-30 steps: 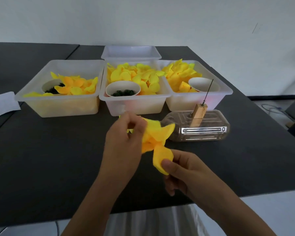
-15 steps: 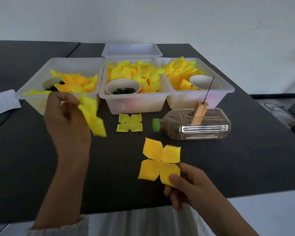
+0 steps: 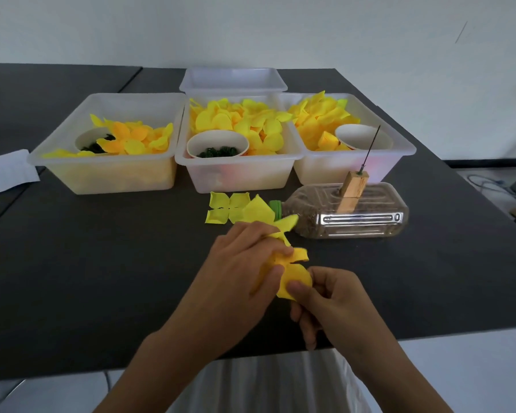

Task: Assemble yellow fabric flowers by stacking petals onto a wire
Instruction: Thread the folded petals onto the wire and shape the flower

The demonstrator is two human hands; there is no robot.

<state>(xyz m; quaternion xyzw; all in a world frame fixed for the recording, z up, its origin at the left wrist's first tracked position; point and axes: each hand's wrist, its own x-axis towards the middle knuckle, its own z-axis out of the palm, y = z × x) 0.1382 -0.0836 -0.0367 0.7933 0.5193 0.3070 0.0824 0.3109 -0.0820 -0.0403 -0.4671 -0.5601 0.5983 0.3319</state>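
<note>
Petals (image 3: 292, 271) that we held apart half a second ago are now pressed together between our left hand (image 3: 245, 263) and right hand (image 3: 328, 296), both pinching them; the wire (image 3: 370, 149) beyond our grip waits bare.

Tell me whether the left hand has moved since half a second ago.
Yes. The left hand has swung right, away from the left translucent plastic bin, to meet the right hand on the yellow fabric petals.

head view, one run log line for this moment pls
left hand: holds petals | right hand: pinches petals | wire: bare | loose petal piece: on table
</note>
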